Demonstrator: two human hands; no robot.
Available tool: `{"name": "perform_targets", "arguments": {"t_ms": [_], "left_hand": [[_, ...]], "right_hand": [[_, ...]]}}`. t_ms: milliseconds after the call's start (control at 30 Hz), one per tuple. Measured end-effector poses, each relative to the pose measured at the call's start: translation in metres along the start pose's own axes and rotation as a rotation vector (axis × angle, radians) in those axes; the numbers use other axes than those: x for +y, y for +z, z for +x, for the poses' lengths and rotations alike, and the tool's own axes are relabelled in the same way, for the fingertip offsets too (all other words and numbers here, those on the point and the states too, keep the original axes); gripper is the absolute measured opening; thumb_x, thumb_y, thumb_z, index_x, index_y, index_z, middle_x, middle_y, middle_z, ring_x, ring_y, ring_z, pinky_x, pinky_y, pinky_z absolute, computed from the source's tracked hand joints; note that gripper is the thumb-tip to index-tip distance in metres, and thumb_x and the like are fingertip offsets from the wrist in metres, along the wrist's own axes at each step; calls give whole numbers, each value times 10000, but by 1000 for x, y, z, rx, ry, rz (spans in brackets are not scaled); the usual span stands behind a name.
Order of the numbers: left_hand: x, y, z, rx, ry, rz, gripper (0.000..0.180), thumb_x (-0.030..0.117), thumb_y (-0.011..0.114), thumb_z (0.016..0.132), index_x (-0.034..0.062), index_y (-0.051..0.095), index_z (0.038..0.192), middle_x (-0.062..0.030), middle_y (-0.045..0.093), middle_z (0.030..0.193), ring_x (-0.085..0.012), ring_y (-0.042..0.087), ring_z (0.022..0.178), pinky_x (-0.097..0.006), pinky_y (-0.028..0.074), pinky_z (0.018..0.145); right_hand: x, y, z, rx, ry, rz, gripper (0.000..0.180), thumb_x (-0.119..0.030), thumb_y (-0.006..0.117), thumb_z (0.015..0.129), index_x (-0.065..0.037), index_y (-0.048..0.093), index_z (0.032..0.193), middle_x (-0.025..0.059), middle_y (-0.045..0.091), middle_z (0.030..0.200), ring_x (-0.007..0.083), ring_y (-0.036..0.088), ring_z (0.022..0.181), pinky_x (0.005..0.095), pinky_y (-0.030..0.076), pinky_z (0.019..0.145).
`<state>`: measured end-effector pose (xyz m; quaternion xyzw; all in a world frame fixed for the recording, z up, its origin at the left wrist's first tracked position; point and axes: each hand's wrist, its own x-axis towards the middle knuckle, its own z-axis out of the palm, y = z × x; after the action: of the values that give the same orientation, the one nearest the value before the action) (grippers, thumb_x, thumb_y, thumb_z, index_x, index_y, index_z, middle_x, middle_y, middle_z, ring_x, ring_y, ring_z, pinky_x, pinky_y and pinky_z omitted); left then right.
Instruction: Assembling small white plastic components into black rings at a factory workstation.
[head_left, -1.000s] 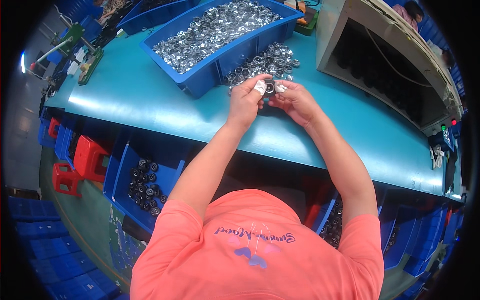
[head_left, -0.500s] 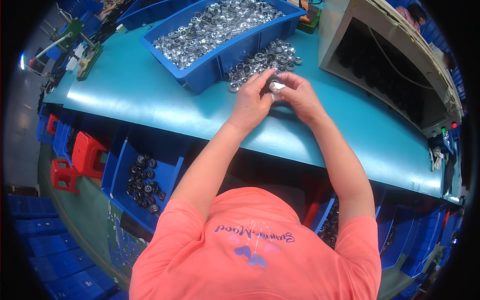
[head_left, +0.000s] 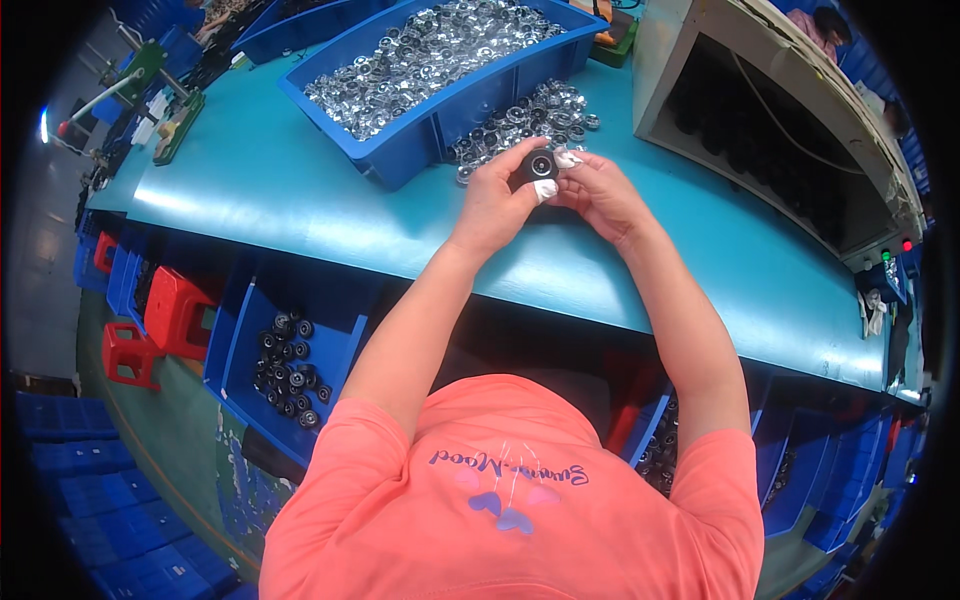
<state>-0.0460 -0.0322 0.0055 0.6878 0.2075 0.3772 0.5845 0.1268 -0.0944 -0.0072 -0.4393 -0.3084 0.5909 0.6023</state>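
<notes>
The small black wheel [head_left: 541, 166] sits pinched between both hands, raised just above the teal table [head_left: 300, 200] and close in front of a loose pile of silvery rings [head_left: 520, 122]. Its round face, with a pale centre, is turned up toward the person's head, so its axis runs roughly toward the viewer rather than along the bench. The left hand [head_left: 497, 200] wraps it from the left and underneath, its fingers curled and pressed onto the wheel's rim, a white-tipped thumb just below it. The right hand [head_left: 598, 192] comes in from the right, its fingertips closed on the wheel's right edge, also with white tips. Both hands touch the part; the left seems to carry more of it. Behind the pile stands a long blue bin [head_left: 440, 70] heaped with more shiny rings. Down at the left, below the table edge, a lower blue bin [head_left: 240, 340] holds a scatter of similar black wheels, well apart from the hands.
</notes>
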Motion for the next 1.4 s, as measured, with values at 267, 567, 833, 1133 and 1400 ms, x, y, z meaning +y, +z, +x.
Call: {"name": "perform_targets", "arguments": {"t_ms": [267,567,833,1133,1400], "left_hand": [[7,-1,-1,-63,-88,-83,473,17,714,844,-5,599,1301,-59,691,1145,-118,650,1017,-274,527,894],[0,0,1,-12,-29,-191,502,1,715,843,11,547,1316,-65,672,1116,-149,649,1030,-298,537,903],[0,4,-1,0,-3,-44,491,-12,722,819,24,565,1283,-67,669,1116,-149,647,1041,-293,538,893],[12,14,-13,95,159,218,448,-4,746,791,30,602,1213,-69,688,1048,-138,669,970,-288,550,834],[35,-20,-91,324,174,604,426,187,823,774,37,605,1108,-31,645,882,-118,604,777,-266,503,706]], "right_hand": [[-2,1,-2,1,-1,-72,248,-151,596,973,-9,611,1175,44,672,946,111,651,798,261,563,720],[-7,9,-6,43,-68,-55,255,-185,588,983,-3,630,1158,44,665,915,104,630,755,257,556,657],[-3,4,-2,42,-117,-87,235,-186,580,990,-6,656,1121,51,679,933,116,638,771,264,541,666],[-3,3,-1,24,-194,-228,237,-217,615,968,-24,694,1081,34,677,908,106,623,733,262,538,650],[-14,-18,-6,227,-271,-304,223,-213,655,943,-14,717,1023,36,666,832,91,575,629,259,517,555]]}}
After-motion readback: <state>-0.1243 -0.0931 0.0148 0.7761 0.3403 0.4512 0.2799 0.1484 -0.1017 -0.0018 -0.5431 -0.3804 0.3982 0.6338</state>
